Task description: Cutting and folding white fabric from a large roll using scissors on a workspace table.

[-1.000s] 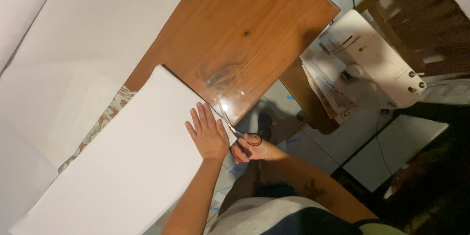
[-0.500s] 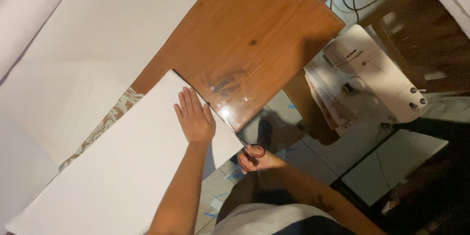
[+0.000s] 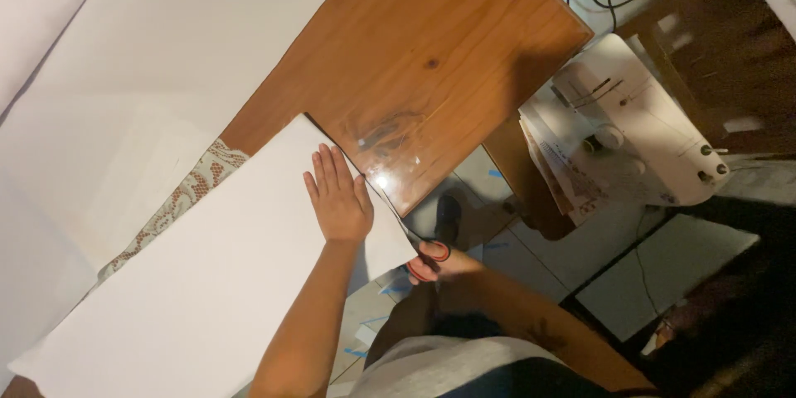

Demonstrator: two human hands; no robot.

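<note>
My left hand (image 3: 338, 196) lies flat, fingers together, on a large white sheet of card (image 3: 191, 282) near its upper corner. The sheet rests on a glossy wooden table (image 3: 431, 58) and overhangs the table's near edge. My right hand (image 3: 435, 264) is at the sheet's lower right corner, just off the table edge, gripping red-handled scissors (image 3: 419, 255) whose blades run along the sheet's edge.
More white sheets (image 3: 141, 50) cover the left part of the table, with a strip of lace cloth (image 3: 178, 203) between them. A white sewing machine (image 3: 638, 128) with papers stands to the right. Cables hang at the top right. Tiled floor lies below.
My left hand slid up the sheet toward its upper corner. My right hand with the scissors drew back down along the sheet's edge to its lower right corner.
</note>
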